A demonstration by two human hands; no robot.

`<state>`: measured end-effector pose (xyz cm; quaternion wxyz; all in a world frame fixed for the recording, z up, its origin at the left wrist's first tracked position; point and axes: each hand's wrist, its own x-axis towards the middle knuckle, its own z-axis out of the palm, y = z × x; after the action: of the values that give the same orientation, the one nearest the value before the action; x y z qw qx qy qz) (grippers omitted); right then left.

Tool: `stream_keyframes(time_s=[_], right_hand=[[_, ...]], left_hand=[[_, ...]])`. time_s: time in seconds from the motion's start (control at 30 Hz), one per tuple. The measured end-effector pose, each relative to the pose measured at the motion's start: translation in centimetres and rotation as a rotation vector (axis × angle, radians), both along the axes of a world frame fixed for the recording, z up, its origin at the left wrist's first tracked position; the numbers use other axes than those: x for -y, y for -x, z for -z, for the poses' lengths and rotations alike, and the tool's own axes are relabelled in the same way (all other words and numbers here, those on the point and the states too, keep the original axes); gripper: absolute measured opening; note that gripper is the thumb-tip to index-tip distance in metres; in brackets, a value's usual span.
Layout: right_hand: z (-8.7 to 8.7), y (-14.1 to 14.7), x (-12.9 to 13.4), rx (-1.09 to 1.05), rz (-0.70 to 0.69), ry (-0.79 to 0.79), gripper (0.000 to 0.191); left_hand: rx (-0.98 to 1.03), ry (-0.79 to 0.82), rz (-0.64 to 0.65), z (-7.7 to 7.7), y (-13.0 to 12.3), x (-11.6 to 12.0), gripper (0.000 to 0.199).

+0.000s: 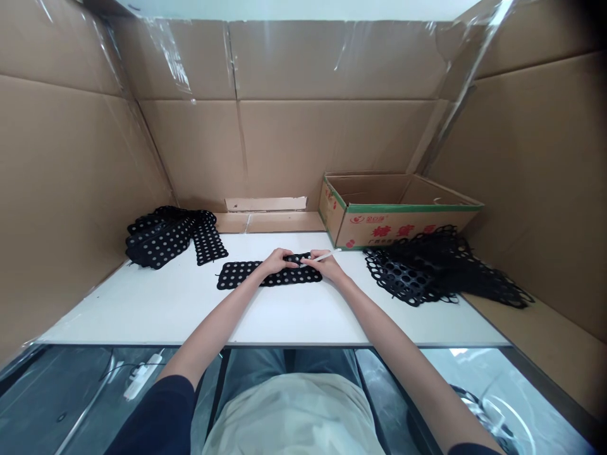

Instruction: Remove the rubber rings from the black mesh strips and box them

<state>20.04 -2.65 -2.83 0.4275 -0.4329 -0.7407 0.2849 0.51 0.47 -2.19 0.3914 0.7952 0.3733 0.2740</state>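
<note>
A black dotted rubber mat (pixel 241 275) lies flat at the middle of the worktop (pixel 142 309), its long axis running left to right. The left hand (pixel 279 260) rests curled on its upper edge, though a grip cannot be told. Just beside, the right hand (pixel 329 266) closes on a white marker (pixel 325 256), its tip pointing left toward the mat.

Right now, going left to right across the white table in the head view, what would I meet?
Stacked black perforated mats, black dotted mat strip, left hand, right hand, tangled black openwork mesh.
</note>
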Motion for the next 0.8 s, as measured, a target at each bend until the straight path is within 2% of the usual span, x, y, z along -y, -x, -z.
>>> stream_keyframes(time_s=[0.17, 0.33, 0.47, 0.6, 0.8], right_hand=[[0.2, 1.3, 0.0, -0.061, 0.146, -0.013, 0.05], [0.6, 0.8, -0.4, -0.353, 0.175, 0.179, 0.049], [0.4, -0.2, -0.6, -0.512, 0.088, 0.284, 0.041], [0.1, -0.8, -0.5, -0.428, -0.051, 0.303, 0.028], [0.7, -0.6, -0.8, -0.375, -0.046, 0.253, 0.021]], left_hand=[[-0.029, -0.007, 0.0, -0.1, 0.2, -0.2, 0.032], [-0.137, -0.106, 0.006, -0.4, 0.4, -0.4, 0.031], [-0.374, -0.243, -0.041, -1.5, 0.6, 0.2, 0.025], [-0.502, -0.345, -0.03, -2.4, 0.5, 1.1, 0.03], [-0.672, -0.605, -0.064, -2.6, -0.4, 2.2, 0.026]])
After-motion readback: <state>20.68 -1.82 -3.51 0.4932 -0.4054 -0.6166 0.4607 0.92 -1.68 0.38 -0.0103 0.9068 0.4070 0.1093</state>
